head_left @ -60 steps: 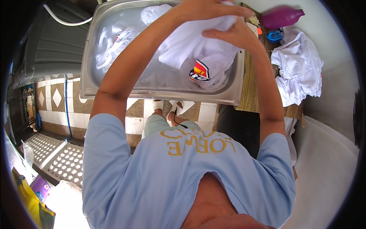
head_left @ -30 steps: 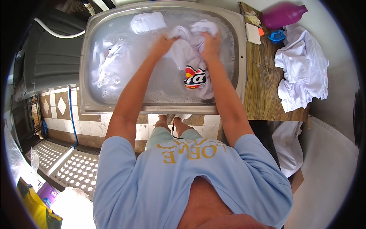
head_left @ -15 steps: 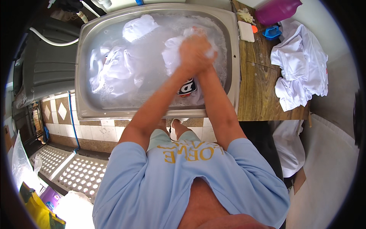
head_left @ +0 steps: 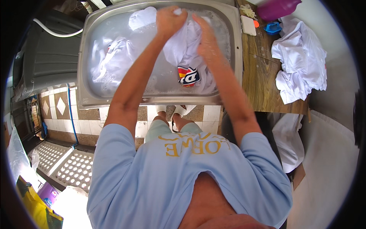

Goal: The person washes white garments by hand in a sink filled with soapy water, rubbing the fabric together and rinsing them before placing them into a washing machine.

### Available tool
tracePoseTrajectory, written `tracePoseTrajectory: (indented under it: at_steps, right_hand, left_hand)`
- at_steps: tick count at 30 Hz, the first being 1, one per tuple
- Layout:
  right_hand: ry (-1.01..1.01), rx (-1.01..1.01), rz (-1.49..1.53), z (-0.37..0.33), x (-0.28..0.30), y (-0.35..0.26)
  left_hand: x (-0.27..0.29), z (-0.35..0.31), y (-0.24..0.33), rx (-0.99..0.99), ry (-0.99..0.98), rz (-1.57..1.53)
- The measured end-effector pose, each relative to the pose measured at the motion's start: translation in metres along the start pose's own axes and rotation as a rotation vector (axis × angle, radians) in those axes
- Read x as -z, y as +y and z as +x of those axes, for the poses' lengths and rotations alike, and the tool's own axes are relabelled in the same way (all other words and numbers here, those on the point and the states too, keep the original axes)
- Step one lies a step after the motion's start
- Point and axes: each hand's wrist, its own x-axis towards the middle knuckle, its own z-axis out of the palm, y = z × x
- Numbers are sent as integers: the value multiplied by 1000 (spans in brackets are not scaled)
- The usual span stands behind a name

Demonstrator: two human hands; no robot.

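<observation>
My left hand (head_left: pixel 171 22) is closed on a bunched part of a white garment (head_left: pixel 183 44) and lifts it over the far side of the basin. Against the garment's right edge is my right hand (head_left: pixel 208 40), one finger stretched toward the far rim; motion blur hides whether it grips the cloth. Wet folds hang from the left hand into the cloudy water. A dark, red and yellow printed patch (head_left: pixel 188 76) shows on the cloth at the near side. More white clothes (head_left: pixel 112 61) soak at the left, and another white piece (head_left: pixel 142 18) floats at the back.
The steel basin (head_left: pixel 160 101) has a raised rim. On the wooden counter (head_left: pixel 259 76) to the right lie a blue scrubbing brush (head_left: pixel 272 28), a white rectangular block (head_left: pixel 248 25), a purple container (head_left: pixel 278 8) and a heap of white clothes (head_left: pixel 299 61). A white hose (head_left: pixel 57 34) curves at the left.
My hands were pressed together over the bunched garment; now they are apart. The left has moved up and left with cloth in it, and more of the garment is spread out below.
</observation>
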Motion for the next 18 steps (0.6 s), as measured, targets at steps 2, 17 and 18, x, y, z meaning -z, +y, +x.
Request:
tracePoseTrajectory:
  at_steps: [2, 17, 18]
  right_hand:
    - [-173, 251, -519, -39, -17, -52]
    - [-287, 464, -458, -99, -127, -253]
    - [-286, 475, -433, -101, -130, -260]
  left_hand:
    - [34, 9, 39, -221, -138, -227]
    - [80, -35, 70, -94, -686, -605]
    - [84, -30, 77, -105, -676, -649]
